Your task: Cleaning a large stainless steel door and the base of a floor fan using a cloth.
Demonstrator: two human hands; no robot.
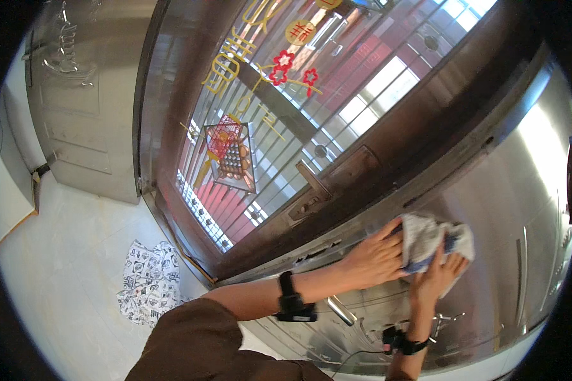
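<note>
A grey-and-white cloth with blue patches [422,238] lies bunched against a shiny metal door leaf [495,209]. My left hand [379,257] grips its left side, fingers partly tucked into the folds. Lower down, my right hand [436,278] has its fingers spread over the lower right part of the same cloth. Both hands press it to the metal near the leaf's edge. Below them a bar handle [342,310] juts from this leaf. A small metal piece, perhaps keys or a latch [443,324], shows beside my right wrist.
A brown-framed glass door with bars [310,114] and stickers stands ahead, its lever handle [313,178] projecting. Crumpled white printed fabric [150,281] lies on the tiled floor [66,266]. Another panelled door [86,119] is at the far left. A cable [357,355] hangs near my right wrist.
</note>
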